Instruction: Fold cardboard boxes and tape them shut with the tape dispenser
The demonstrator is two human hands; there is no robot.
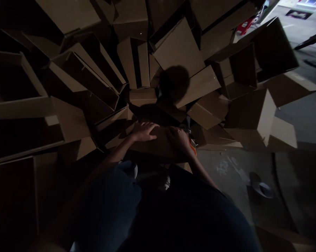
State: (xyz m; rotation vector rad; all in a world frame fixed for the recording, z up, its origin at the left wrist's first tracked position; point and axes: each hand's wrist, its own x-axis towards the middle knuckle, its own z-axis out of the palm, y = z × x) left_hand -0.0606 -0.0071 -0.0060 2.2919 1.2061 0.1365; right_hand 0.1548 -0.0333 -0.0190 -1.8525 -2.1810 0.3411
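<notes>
My left hand (144,132) lies with its fingers spread on top of a brown cardboard box (159,145) in the dim lower middle of the view. Close beside it, my right hand (179,140) sits at the box's far edge with its fingers curled over. An orange strip (192,147) shows by my right wrist. The box's lower side is hidden in shadow and behind my dark sleeve (107,206).
Open cardboard boxes (178,45) lie heaped at odd angles ahead and left, walling in my hands. Bare concrete floor (226,164) spreads to the right, with a grey curved object (261,185) on it. A red object (244,26) stands far off at the top.
</notes>
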